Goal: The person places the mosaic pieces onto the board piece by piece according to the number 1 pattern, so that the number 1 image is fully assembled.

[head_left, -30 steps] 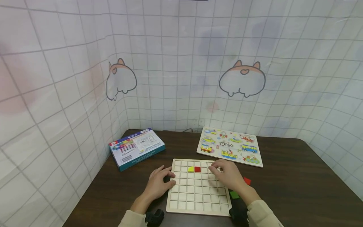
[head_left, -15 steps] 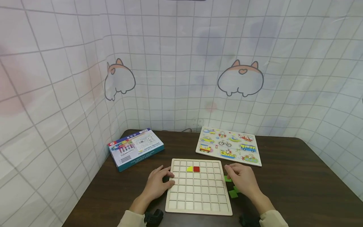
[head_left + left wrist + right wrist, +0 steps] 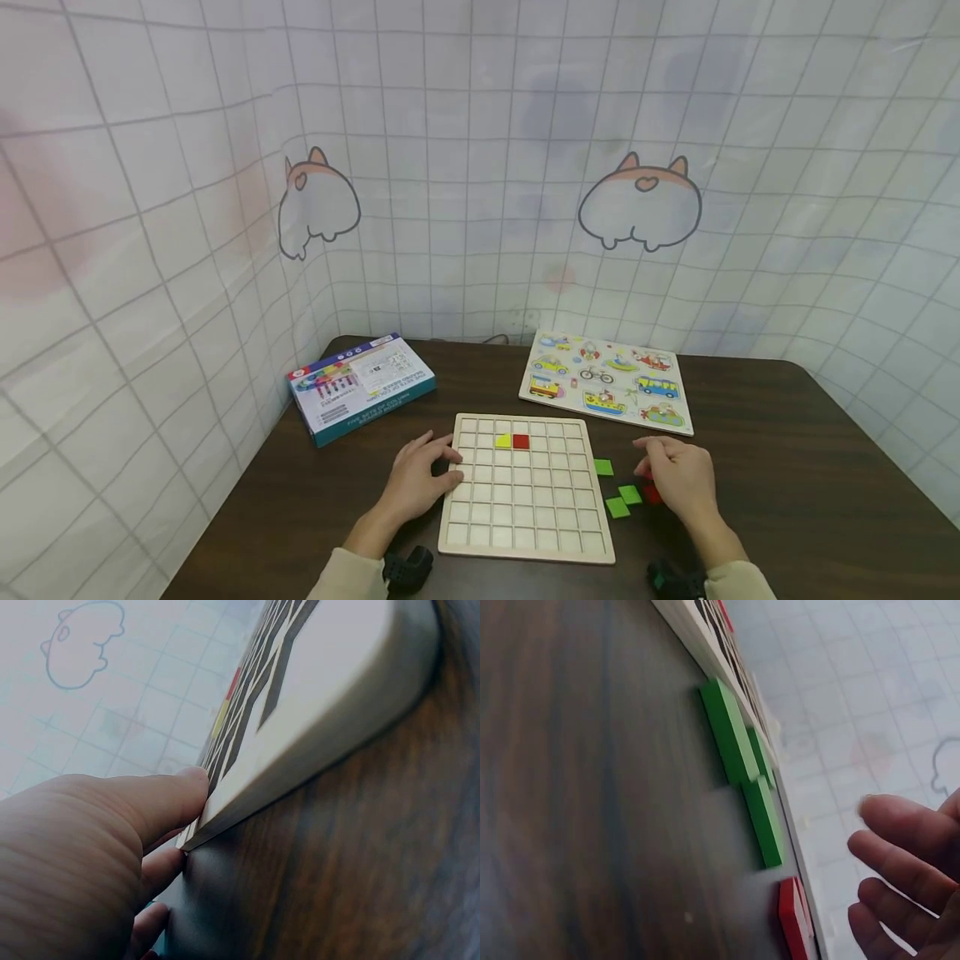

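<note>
A pale wooden grid board [image 3: 525, 490] lies on the table. In its upper rows a yellow piece [image 3: 503, 442] with a slanted side sits beside a red square tile [image 3: 521, 442]. My left hand [image 3: 414, 479] rests at the board's left edge; in the left wrist view its thumb [image 3: 176, 799] touches the rim. My right hand [image 3: 682, 477] hovers right of the board over a red tile [image 3: 652, 494], partly hidden beneath it. The right wrist view shows its fingers [image 3: 896, 859] loosely spread, apart from the red tile [image 3: 789, 915], holding nothing.
Several green tiles, one [image 3: 603, 467] near the board's right edge and others [image 3: 630, 495] lower, lie between board and right hand. A flat box [image 3: 363, 387] stands back left, and a vehicle picture puzzle [image 3: 607, 382] lies back right. A white grid-patterned curtain [image 3: 480, 208] hangs behind.
My right hand has moved from above the board's upper right to the right, past the green tiles, to the red tile. The left hand stays at the board's edge.
</note>
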The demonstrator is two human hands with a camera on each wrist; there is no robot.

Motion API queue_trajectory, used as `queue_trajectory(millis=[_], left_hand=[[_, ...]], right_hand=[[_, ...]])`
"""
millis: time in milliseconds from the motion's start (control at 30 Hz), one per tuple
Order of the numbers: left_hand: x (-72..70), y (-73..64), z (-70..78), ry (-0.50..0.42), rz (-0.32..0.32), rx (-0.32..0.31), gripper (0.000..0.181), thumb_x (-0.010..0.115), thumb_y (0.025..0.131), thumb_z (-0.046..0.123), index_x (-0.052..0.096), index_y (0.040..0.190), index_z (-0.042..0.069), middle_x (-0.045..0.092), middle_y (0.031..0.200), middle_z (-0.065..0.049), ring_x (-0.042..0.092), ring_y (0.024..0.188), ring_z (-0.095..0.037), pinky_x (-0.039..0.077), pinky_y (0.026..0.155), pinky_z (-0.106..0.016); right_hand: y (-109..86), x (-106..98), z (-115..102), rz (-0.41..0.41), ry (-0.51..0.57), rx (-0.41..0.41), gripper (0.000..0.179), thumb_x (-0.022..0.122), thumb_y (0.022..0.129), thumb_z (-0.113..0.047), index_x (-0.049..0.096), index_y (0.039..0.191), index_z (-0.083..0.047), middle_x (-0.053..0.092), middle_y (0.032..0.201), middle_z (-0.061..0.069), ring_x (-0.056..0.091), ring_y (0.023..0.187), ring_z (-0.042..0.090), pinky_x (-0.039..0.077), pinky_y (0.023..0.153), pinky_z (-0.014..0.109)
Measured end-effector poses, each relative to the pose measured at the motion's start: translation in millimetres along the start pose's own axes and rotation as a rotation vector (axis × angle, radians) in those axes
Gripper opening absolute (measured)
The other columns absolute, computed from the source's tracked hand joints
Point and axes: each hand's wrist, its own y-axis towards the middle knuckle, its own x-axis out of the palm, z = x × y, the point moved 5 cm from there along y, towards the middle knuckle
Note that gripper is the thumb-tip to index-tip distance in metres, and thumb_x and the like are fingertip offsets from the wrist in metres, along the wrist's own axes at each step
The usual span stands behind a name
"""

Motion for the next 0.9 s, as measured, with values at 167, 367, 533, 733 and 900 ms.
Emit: queue_trajectory(millis=[167,367,533,733,900], left_hand=[[0.4,0.7,0.2,0.003,-0.005,-0.002,0.011,0.074,0.088,0.026,0.07,0.098,0.025,0.051,0.144,-0.007,0.03,0.142,-0.037,0.018,0.109,-0.068],[0.0,0.9,0.9,0.002,0.0,0.002,0.012,0.073,0.088,0.025,0.07,0.099,0.024,0.051,0.145,-0.008,0.03,0.142,-0.037,0.018,0.11,-0.067],[-1.0,0.5,1.9,0.013,0.01,0.009,0.012,0.073,0.088,0.025,0.071,0.099,0.023,0.052,0.144,-0.008,0.031,0.142,-0.037,0.017,0.11,-0.067],[-0.4,0.8,2.1,0.016,0.004,0.009,0.012,0.073,0.088,0.025,0.071,0.099,0.023,0.052,0.144,-0.008,0.031,0.142,-0.037,0.018,0.11,-0.067],[-0.4,1.1,1.8,0.015,0.002,0.008,0.012,0.073,0.088,0.026,0.07,0.099,0.023,0.052,0.144,-0.008,0.031,0.142,-0.037,0.018,0.11,-0.067]], right_hand=[[-0.7,-6.5,7.4,0.019,0.027,0.054,0.056,0.037,0.098,-0.014,0.074,0.056,-0.014,0.076,0.095,0.003,0.062,0.07,0.018,0.035,0.049,0.025],[-2.2,-13.7,13.1,0.082,0.006,0.122,0.047,0.036,0.095,-0.013,0.078,0.072,-0.007,0.069,0.06,0.0,0.048,0.047,0.013,0.031,0.044,0.03],[-2.9,-17.8,20.2,0.157,-0.009,0.178,0.044,0.037,0.093,-0.013,0.076,0.073,-0.006,0.057,0.043,0.0,0.051,0.045,0.017,0.033,0.044,0.031],[-0.9,-19.3,28.5,0.151,-0.07,0.178,0.055,0.043,0.092,-0.016,0.064,0.042,-0.015,0.072,0.068,0.001,0.06,0.061,0.015,0.036,0.052,0.027],[-0.1,-19.5,37.3,0.084,-0.098,0.198,0.048,0.048,0.095,-0.025,0.072,0.054,-0.017,0.075,0.082,0.004,0.067,0.08,0.027,0.045,0.062,0.032]])
